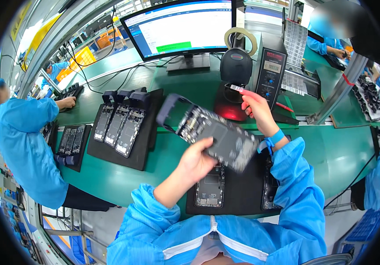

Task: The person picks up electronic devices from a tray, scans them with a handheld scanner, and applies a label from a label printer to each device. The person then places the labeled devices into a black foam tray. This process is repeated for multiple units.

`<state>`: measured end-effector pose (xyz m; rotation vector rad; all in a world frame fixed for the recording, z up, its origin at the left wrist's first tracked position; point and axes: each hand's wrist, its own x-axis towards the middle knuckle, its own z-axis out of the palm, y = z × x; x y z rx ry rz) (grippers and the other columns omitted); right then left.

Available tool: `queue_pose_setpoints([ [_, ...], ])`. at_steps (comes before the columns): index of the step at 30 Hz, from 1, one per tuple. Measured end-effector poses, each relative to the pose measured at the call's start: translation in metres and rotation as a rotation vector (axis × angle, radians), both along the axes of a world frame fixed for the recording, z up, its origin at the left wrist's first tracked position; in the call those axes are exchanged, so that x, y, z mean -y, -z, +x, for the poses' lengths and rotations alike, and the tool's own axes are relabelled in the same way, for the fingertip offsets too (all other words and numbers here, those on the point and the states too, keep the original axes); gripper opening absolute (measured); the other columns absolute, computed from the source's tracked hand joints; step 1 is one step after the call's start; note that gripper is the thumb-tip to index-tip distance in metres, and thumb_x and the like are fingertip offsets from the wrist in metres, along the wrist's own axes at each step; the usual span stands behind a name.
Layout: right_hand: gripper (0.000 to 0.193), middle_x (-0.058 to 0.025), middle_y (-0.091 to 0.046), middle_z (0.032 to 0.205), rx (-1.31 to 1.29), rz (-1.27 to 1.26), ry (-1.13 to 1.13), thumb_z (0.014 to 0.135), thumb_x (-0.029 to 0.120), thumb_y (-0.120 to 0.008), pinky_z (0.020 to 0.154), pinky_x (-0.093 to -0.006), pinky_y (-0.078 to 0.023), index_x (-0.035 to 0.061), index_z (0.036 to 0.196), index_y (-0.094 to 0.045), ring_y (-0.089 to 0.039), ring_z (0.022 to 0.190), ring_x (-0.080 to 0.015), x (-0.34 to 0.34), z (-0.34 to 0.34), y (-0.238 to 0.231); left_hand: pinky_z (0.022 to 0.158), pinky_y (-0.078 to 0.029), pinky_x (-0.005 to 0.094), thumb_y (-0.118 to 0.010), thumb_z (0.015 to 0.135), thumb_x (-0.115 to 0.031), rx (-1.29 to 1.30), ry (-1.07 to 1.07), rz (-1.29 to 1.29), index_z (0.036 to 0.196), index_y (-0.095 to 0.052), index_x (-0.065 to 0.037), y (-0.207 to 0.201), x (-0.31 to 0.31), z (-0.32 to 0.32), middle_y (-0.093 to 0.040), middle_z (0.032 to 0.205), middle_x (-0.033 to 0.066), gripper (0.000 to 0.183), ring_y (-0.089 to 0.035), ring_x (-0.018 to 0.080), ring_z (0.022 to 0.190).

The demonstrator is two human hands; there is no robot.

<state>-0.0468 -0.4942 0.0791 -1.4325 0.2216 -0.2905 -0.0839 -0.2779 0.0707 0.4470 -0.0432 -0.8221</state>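
Observation:
My left hand (196, 161) grips an opened smartphone body (225, 139) by its near edge, thumb on top. The phone is tilted in the air, its boards and battery facing up, with a dark frame-like piece (172, 108) at its far left end. In front of the scanner, my right hand (258, 110) is closed, and a small white barcode label (237, 88) shows at the reddish tip of its index finger. The black barcode scanner (236, 66) stands just beyond that label, over a red-lit base (229, 110). A blue band circles my right wrist.
Opened phones (209, 187) lie on the black mat (243, 194) before me. Several more phones (130, 130) rest on a mat to the left. Behind stand a monitor (179, 31) and a label machine (269, 73) with a label strip (295, 48). Co-workers sit left and right.

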Motion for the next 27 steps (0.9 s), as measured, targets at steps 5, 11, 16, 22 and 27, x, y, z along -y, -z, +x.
queue_pose_setpoints([
  [5, 0.024, 0.0027, -0.041, 0.052, 0.275, 0.266, 0.226, 0.083, 0.02, -0.05, 0.039, -0.0216, -0.021, 0.0087, 0.063, -0.046, -0.032, 0.044, -0.0047, 0.015, -0.02, -0.01, 0.092, -0.039, 0.0387, -0.045, 0.085, -0.009, 0.03, -0.382, 0.136, 0.106, -0.046, 0.003, -0.015, 0.038, 0.062, -0.053, 0.105, 0.0133, 0.025, -0.051, 0.0237, 0.099],
  [11, 0.026, -0.0009, -0.041, 0.056, 0.486, 0.219, 0.221, 0.086, 0.021, -0.042, 0.044, -0.023, -0.024, 0.0076, 0.064, -0.043, -0.033, 0.048, -0.0071, 0.019, -0.062, -0.038, 0.091, -0.038, 0.0419, -0.047, 0.083, -0.007, 0.012, -0.458, 0.134, 0.101, -0.046, 0.006, -0.014, 0.049, 0.092, -0.05, 0.102, 0.0144, 0.022, -0.049, 0.0251, 0.097],
  [16, 0.016, -0.0029, -0.048, 0.077, 0.5, 0.037, 0.063, 0.079, 0.02, -0.05, 0.061, -0.0207, -0.033, 0.0053, 0.075, -0.046, -0.043, 0.07, -0.0078, -0.001, -0.082, -0.057, 0.089, -0.039, 0.0389, -0.047, 0.084, -0.008, 0.135, -0.481, 0.254, 0.107, -0.045, 0.002, -0.026, 0.034, 0.049, -0.051, 0.107, 0.012, 0.025, -0.049, 0.023, 0.1],
  [22, 0.038, -0.0144, -0.037, 0.122, 0.476, -0.098, -0.25, 0.071, 0.019, -0.065, 0.091, -0.0329, -0.033, 0.0044, 0.096, -0.041, -0.042, 0.106, -0.0194, -0.04, -0.128, -0.077, 0.089, -0.037, 0.0297, -0.05, 0.081, -0.005, 0.968, -0.229, 0.638, 0.122, -0.039, -0.001, -0.006, 0.021, -0.037, -0.048, 0.115, 0.0097, 0.043, -0.047, 0.0183, 0.107],
  [27, 0.033, -0.019, -0.034, 0.126, 0.47, -0.08, -0.247, 0.073, 0.014, -0.065, 0.094, -0.0331, -0.03, 0.006, 0.093, -0.04, -0.042, 0.109, -0.019, -0.053, -0.151, -0.069, 0.089, -0.037, 0.0301, -0.049, 0.076, 0.001, 1.263, -0.219, 0.723, 0.121, -0.039, -0.001, 0.026, 0.029, -0.045, -0.046, 0.118, 0.0149, 0.047, -0.047, 0.0235, 0.109],
])
